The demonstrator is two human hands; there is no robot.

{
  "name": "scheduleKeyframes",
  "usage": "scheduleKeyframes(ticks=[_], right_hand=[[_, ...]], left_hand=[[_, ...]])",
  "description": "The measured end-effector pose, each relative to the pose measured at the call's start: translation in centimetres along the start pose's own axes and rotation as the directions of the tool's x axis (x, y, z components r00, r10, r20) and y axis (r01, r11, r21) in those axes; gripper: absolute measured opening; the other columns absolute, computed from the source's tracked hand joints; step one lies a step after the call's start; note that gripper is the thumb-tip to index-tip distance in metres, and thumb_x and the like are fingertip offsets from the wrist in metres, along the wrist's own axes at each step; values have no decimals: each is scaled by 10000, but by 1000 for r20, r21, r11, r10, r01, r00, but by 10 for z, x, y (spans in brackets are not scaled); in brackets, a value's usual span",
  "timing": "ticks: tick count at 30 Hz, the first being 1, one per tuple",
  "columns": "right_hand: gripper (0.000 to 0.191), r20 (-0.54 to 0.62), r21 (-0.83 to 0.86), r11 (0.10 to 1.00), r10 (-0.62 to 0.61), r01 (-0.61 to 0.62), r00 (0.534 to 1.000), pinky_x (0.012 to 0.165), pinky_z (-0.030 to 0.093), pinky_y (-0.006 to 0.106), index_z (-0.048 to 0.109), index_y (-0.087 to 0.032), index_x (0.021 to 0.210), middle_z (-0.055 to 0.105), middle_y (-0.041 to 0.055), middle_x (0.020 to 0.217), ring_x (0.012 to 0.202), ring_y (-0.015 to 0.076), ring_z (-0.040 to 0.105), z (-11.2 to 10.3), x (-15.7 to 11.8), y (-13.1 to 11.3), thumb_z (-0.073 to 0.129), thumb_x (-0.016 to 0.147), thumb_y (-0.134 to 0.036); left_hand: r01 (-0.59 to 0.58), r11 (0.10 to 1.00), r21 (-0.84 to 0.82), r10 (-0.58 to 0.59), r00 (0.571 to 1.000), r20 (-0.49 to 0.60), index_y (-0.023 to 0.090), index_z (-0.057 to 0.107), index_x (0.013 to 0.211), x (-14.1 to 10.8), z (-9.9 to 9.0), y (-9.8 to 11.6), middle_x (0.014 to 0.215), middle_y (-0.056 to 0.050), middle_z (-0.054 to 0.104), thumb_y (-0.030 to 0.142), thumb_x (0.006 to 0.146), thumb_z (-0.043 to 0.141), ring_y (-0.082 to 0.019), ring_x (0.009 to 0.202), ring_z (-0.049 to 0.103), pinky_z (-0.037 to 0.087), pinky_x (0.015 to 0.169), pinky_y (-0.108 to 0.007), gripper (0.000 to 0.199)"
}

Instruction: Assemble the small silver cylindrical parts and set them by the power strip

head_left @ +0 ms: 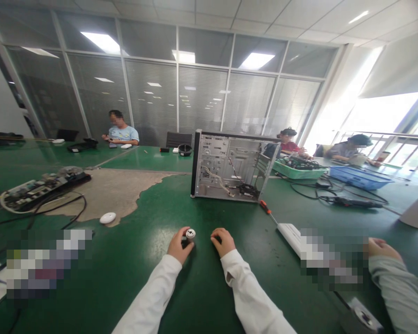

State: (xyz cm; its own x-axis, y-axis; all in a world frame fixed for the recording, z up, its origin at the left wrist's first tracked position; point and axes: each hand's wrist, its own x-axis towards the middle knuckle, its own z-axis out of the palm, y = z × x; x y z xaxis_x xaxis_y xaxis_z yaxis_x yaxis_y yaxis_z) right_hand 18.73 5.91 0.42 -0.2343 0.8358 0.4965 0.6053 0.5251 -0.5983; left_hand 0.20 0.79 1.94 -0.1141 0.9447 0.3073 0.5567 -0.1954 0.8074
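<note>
My left hand point(179, 246) is closed around a small white cylindrical part point(191, 235) that stands upright, with dark openings in its round top. A short gap to the right, my right hand point(223, 242) is curled, thumb and forefinger pinched together; whether something tiny is between them cannot be made out. Both hands are low over the green table point(209, 297). Beyond them stands an open computer case point(230, 164), its metal inside and some loose cables facing me. Left of my left hand lies a round white cap-like piece point(107, 218).
A screwdriver point(264, 207) and a white power strip point(292, 236) lie to the right, near another person's hand point(383, 248). Circuit parts point(45, 188) and black cables are at left. Green point(299, 172) and blue baskets point(360, 177) stand far right. Several people sit around.
</note>
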Motion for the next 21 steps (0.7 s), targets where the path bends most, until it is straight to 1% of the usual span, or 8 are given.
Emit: scheduleKeyframes(ticks=[3,7,9,12,16,21], right_hand=[[95,39,-29,1000,5,-4,999,725,392,317,571,-199,642,571,43,816,790,171,503,1,-2,4,493,612,-154],[307,67,-75,997,23,-18,997,749,377,308,572,-204,792,565,43,878,841,175,490,-6,-5,13,449,547,-65],[358,72,-103,994,44,-37,996,750,369,309,572,-212,798,562,37,895,856,179,482,-10,-7,18,421,523,-38],[346,70,-147,987,77,-66,995,738,362,312,578,-224,766,560,26,895,857,180,474,-13,-8,24,410,526,-40],[332,55,-193,977,107,-95,993,731,355,304,580,-228,776,554,24,899,864,178,462,-9,-9,26,413,547,-54],[295,54,-222,970,114,-100,992,716,354,300,586,-219,774,555,29,882,855,179,459,-7,-8,26,431,566,-77]], left_hand=[[11,1000,-3,-11,1000,-6,188,442,1026,0,-1,-3,1003,-60,538,148,595,538,-177,911,512,403,785,-332,443],[3,999,35,-3,1000,-4,174,448,1017,-2,0,-2,980,-67,539,144,597,543,-181,907,507,389,801,-349,431],[-1,998,62,1,1000,-9,173,463,996,-2,0,-1,958,-62,542,138,594,550,-179,888,510,386,802,-351,413],[-10,993,117,12,1000,-16,165,482,976,-2,1,-2,933,-64,543,138,587,561,-182,872,508,383,798,-345,398],[-29,981,194,30,1000,-4,148,479,985,-1,2,-6,931,-75,544,155,585,569,-192,883,500,381,798,-337,411],[-32,972,233,29,999,15,144,474,997,0,3,-7,944,-76,547,182,602,563,-197,908,494,382,803,-330,407]])
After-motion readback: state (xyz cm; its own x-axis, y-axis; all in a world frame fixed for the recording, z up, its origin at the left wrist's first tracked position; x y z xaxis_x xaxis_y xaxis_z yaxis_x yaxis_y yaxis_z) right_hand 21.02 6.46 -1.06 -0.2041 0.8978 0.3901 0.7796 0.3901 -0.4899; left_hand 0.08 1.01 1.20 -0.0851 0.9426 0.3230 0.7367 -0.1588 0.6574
